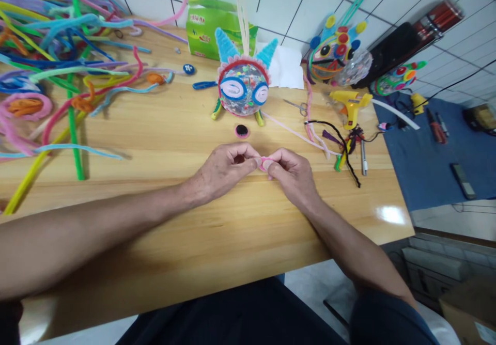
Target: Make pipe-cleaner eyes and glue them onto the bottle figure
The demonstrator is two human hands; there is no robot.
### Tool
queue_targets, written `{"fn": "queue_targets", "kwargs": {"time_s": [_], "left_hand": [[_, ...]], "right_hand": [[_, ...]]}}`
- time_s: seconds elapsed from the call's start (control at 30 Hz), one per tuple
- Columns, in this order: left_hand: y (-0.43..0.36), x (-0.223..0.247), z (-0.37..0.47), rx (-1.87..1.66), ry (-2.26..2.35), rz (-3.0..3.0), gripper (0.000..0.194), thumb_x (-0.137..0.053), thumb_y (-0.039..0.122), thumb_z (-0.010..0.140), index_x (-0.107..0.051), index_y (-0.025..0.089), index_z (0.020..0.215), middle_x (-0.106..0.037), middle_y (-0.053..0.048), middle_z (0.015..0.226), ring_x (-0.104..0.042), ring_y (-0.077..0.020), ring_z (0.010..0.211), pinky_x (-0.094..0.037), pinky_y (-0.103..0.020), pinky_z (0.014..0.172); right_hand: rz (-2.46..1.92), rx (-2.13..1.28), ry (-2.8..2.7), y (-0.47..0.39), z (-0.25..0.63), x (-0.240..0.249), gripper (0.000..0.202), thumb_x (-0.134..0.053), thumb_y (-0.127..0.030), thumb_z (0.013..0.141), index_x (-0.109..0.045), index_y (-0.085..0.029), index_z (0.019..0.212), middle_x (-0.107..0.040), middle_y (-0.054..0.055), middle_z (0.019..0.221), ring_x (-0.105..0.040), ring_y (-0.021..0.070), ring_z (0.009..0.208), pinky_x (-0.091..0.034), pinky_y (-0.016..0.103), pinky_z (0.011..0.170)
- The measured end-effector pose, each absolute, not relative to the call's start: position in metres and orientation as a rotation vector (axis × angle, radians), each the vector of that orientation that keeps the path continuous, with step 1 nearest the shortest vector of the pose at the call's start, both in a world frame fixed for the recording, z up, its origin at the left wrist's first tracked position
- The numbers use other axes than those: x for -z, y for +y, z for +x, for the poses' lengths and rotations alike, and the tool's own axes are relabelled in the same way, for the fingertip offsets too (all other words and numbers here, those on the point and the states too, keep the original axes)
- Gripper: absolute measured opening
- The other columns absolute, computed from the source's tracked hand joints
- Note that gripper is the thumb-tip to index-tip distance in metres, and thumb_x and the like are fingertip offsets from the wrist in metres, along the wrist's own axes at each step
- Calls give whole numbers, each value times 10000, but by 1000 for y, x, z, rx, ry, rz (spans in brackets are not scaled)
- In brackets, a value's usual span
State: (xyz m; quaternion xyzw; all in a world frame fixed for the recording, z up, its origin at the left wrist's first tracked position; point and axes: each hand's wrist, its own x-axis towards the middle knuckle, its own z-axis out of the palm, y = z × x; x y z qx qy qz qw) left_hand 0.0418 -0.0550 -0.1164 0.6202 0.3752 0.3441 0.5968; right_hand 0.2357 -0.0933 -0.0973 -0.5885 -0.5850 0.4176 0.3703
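Observation:
A small pink pipe cleaner piece is pinched between my two hands, low over the wooden table. The thumb and forefinger of my left hand grip its left side; those of my right hand grip its right side. My fingertips cover much of it, so its full shape is hidden. Just beyond my hands lies a black disc with a pink rim. Behind that stands a round clear ball figure with blue-ringed white eyes, light-blue fuzzy horns and a red-and-pink trim.
A heap of coloured pipe cleaners spreads across the left. To the right lie a yellow glue gun, small scissors and a black pipe cleaner. A green tissue pack and a dark bottle are by the tiled wall.

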Motion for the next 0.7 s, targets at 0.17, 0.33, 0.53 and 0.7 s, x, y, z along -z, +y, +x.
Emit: {"fn": "queue_targets", "kwargs": {"time_s": [0.17, 0.33, 0.53, 0.7], "left_hand": [[-55, 117, 41, -806, 853, 1445, 172, -676, 320, 911, -739, 176, 840, -730, -5, 788, -601, -127, 704, -484, -260, 693], [-54, 117, 41, -788, 856, 1458, 160, -675, 305, 909, -736, 175, 840, -731, -6, 790, -595, -127, 698, -484, -261, 692], [-54, 119, 41, -780, 858, 1490, 187, -660, 328, 914, -731, 166, 852, -718, -7, 783, -585, -122, 692, -460, -247, 658], [-54, 121, 40, -737, 845, 1566, 214, -640, 343, 942, -721, 161, 865, -688, -6, 763, -569, -123, 680, -435, -246, 634]], "right_hand": [[-1500, -1087, -1522, -93, 236, 94, 264, -714, -407, 868, -631, -231, 689, -564, -41, 595, -442, 121, 578, -360, 289, 576], [-1484, -1119, -1532, -93, 237, 96, 212, -682, -350, 860, -627, -225, 697, -542, -46, 596, -416, 111, 570, -337, 283, 564], [-1466, -1125, -1550, -93, 238, 99, 210, -671, -330, 849, -612, -215, 684, -532, -52, 590, -407, 98, 564, -313, 268, 552], [-1471, -1117, -1563, -93, 240, 101, 191, -673, -317, 849, -615, -212, 702, -531, -56, 589, -399, 92, 551, -307, 260, 539]]}}
